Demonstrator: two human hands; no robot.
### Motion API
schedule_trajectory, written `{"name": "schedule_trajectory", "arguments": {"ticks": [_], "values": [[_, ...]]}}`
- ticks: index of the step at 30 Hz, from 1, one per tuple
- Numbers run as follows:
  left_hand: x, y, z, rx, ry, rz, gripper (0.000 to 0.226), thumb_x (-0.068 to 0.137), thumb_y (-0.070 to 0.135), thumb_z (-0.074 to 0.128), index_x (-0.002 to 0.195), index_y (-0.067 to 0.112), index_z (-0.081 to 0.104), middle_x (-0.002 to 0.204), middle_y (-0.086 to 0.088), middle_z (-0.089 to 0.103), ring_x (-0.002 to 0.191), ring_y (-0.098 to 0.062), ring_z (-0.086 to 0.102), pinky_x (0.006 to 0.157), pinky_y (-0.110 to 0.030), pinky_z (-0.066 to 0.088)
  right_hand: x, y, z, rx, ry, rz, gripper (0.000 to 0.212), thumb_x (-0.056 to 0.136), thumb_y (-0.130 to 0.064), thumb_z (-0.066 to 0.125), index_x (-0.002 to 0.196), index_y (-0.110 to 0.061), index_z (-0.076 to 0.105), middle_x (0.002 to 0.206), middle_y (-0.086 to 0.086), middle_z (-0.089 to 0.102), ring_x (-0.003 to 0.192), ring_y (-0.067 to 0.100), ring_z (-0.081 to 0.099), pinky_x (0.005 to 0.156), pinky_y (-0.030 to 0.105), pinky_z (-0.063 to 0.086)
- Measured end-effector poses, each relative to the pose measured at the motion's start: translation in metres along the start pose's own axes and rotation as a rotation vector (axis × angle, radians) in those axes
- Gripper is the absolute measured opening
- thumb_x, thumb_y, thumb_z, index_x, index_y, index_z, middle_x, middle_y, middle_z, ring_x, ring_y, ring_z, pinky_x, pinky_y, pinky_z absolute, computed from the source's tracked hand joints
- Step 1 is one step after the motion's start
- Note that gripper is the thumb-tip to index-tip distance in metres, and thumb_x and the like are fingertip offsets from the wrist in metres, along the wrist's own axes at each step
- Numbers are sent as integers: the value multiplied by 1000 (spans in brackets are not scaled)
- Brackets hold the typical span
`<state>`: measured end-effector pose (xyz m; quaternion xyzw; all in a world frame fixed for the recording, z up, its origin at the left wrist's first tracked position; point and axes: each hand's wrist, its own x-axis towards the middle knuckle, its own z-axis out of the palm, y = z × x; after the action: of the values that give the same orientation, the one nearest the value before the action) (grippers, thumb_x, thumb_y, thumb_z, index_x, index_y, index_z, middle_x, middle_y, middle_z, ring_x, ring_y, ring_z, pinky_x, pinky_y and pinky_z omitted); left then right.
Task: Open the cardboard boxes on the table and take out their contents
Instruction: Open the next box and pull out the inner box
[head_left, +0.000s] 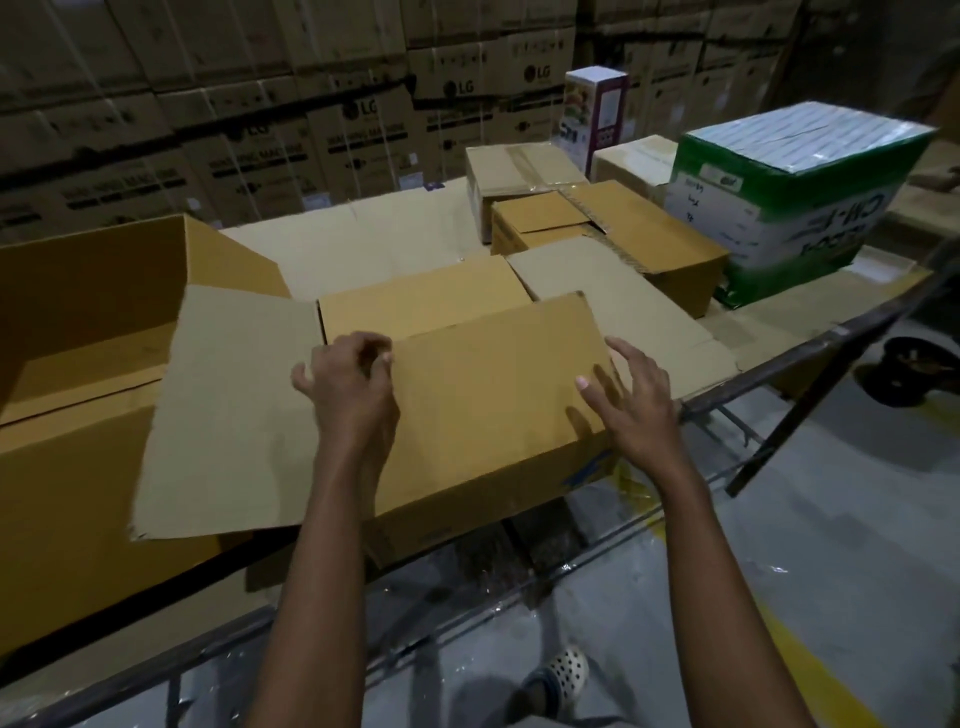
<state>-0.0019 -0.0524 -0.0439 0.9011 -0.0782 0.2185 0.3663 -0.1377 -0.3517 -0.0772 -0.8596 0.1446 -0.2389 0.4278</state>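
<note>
A brown cardboard box (488, 395) sits at the table's near edge right in front of me. Its near top flap lies folded down, its left flap (234, 415) and right flap (597, 280) are spread outward. My left hand (353, 384) has its fingers curled at the left edge of the near flap; whether it grips the edge I cannot tell. My right hand (628, 400) hovers with fingers spread over the flap's right edge. The box's inside is hidden.
A large open box (93, 312) stands at left. Behind are two more brown boxes (623, 234) (514, 166), a green-and-white carton (789, 208), and a small printed carton (595, 114). Stacked cartons form a wall (260, 104) at back. The metal table frame (805, 338) runs along the right edge.
</note>
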Motion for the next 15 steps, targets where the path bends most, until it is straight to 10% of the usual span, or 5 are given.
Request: {"name": "schedule_trajectory", "arguments": {"ticks": [4,9,15], "values": [[-11,35,-56,-361,114,-14,20,90,12,76,102,28,73,98,9,72,93,-4,68,86,-37,62,-5,-26,-10,50,63,-93,67,95,-59,62,151,-62,25,166,-14,27,150,10,25,116,70,28],[-54,45,-103,-620,83,-105,21,80,16,85,99,20,75,98,3,75,96,-11,70,77,-25,59,-12,-56,-22,-135,185,-393,50,96,-50,66,143,-39,57,161,-12,40,150,12,32,114,47,17],[-91,42,-135,-894,-216,-139,18,64,16,88,78,23,81,80,-1,74,77,-17,69,67,-23,56,-32,-82,-29,-199,168,-720,23,92,-50,75,104,-31,80,108,-17,76,107,4,68,107,57,34]]}}
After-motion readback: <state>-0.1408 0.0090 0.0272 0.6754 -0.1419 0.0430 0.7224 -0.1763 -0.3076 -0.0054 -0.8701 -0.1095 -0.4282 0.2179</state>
